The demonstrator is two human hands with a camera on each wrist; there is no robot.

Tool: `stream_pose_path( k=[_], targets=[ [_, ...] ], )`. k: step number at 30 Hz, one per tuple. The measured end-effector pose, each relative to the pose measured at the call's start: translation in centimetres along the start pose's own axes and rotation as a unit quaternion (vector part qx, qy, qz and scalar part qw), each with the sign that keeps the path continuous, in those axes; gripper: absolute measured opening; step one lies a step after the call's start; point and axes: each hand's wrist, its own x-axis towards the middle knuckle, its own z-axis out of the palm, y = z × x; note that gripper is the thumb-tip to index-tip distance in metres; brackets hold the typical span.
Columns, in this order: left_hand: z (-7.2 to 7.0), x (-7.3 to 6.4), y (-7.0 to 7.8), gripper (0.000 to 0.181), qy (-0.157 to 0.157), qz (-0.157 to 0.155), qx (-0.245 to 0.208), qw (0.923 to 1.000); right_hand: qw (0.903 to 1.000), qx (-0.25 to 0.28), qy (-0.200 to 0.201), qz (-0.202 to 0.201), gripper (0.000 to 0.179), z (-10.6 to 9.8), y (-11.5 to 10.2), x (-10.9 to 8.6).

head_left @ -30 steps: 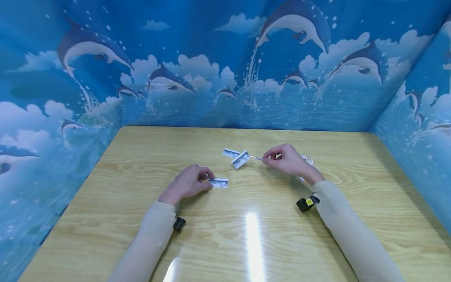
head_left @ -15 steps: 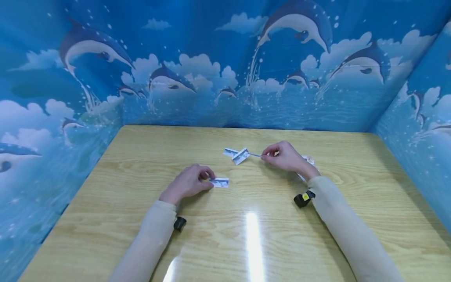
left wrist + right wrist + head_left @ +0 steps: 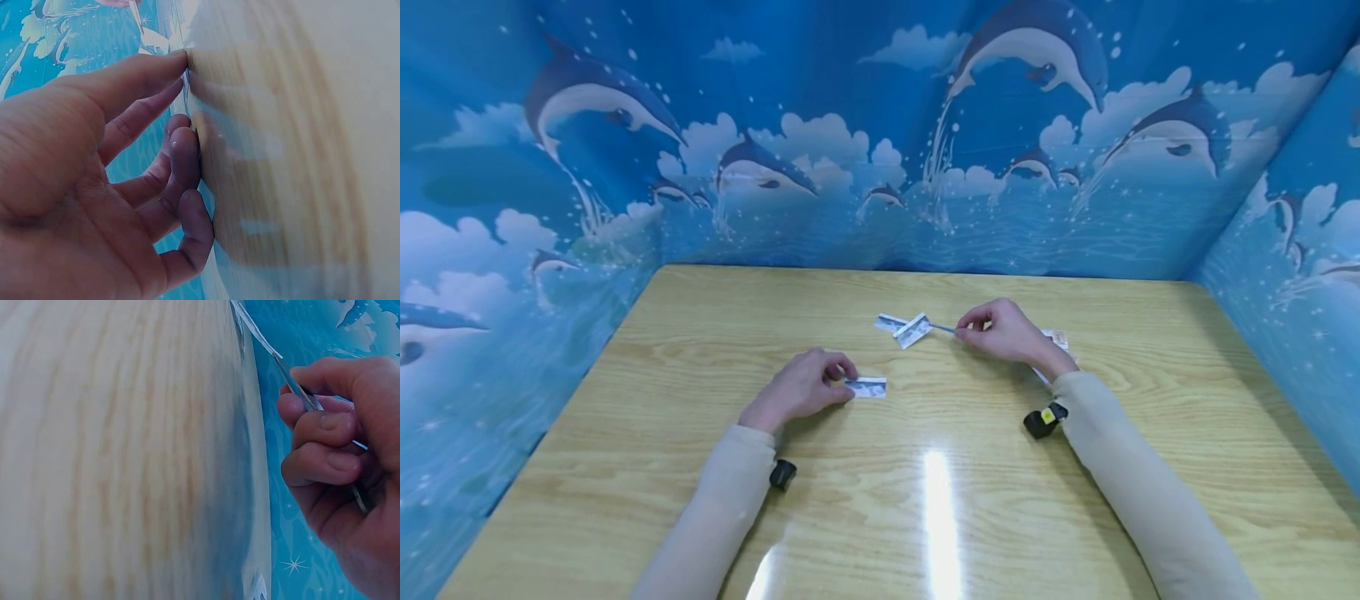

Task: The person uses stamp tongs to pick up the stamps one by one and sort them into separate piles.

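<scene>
My left hand (image 3: 805, 385) rests on the table, thumb and fingertips down. Its thumb and forefinger touch the left end of a small blue-and-white printed paper piece (image 3: 869, 387) lying flat. My right hand (image 3: 1000, 329) grips slim metal tweezers (image 3: 294, 381) between thumb and fingers, just above the table. At the tweezers' tip is a second, tilted printed paper piece (image 3: 913, 332); its thin edge shows in the right wrist view. It overlaps a third printed piece (image 3: 889, 322) behind it. In the left wrist view the left hand (image 3: 119, 156) hides the paper near its fingertips.
Another printed paper piece (image 3: 1057, 338) lies partly hidden behind the right wrist. Dolphin-patterned cloth (image 3: 850, 225) borders the back and sides of the wooden table (image 3: 737, 317). A bright light reflection (image 3: 942, 517) crosses the table's front.
The right hand has shifted slightly back and left with the tweezers, and the tilted paper piece has risen a little in view. The left hand and its paper stay in place.
</scene>
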Motion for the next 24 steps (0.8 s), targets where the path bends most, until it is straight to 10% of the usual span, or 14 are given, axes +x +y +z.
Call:
stream_pose_path(
  k=[24],
  targets=[
    [0.0, -0.1, 0.2, 0.020, -0.007, -0.017, -0.006, 0.9998, 0.9993, -0.032, -0.019, 0.006, 0.015, -0.1, 0.1, -0.9]
  ],
)
